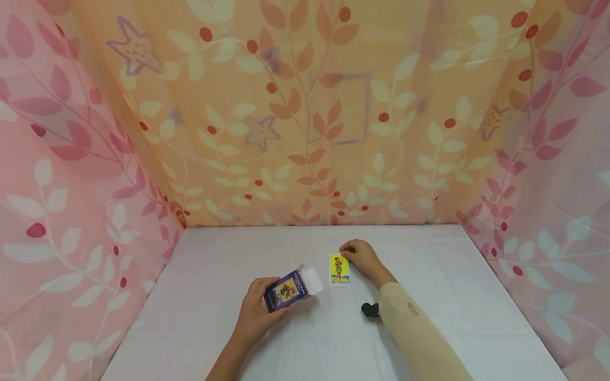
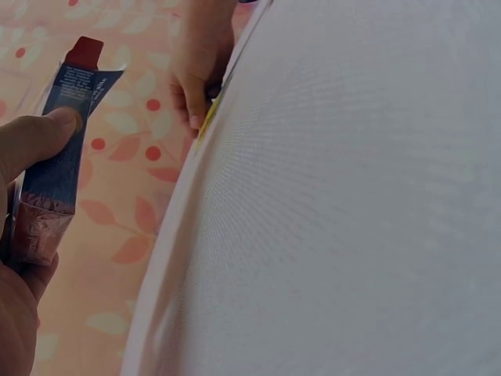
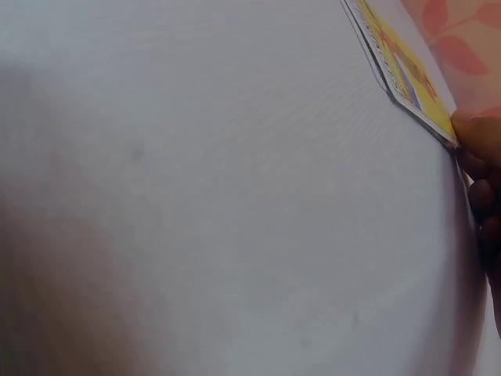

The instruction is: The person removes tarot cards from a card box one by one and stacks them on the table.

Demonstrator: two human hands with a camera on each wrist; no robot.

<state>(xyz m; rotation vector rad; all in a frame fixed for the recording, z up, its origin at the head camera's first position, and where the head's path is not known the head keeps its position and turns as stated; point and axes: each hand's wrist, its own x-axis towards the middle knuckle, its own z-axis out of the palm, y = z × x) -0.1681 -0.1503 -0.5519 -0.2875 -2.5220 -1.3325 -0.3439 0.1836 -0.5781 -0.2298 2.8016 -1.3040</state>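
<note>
My left hand (image 1: 257,307) grips a dark blue-purple tarot card box (image 1: 285,292) above the white table, thumb along the near side and fingers on the far edge. The box's white end flap (image 1: 311,281) hangs open toward the right. In the left wrist view the thumb presses the box's printed narrow side (image 2: 59,149), near a raised red tab (image 2: 84,53). A yellow tarot card (image 1: 339,271) with a standing figure lies to the right of the box. My right hand (image 1: 366,259) pinches its upper right corner, thumb on top. Beneath it, another card edge shows in the right wrist view.
The white cloth-covered table (image 1: 200,328) runs back to an orange leaf-patterned curtain (image 1: 305,174). Pink patterned curtains (image 1: 62,211) stand on both sides. A small black object (image 1: 369,310) sits against the beige right sleeve (image 1: 414,328).
</note>
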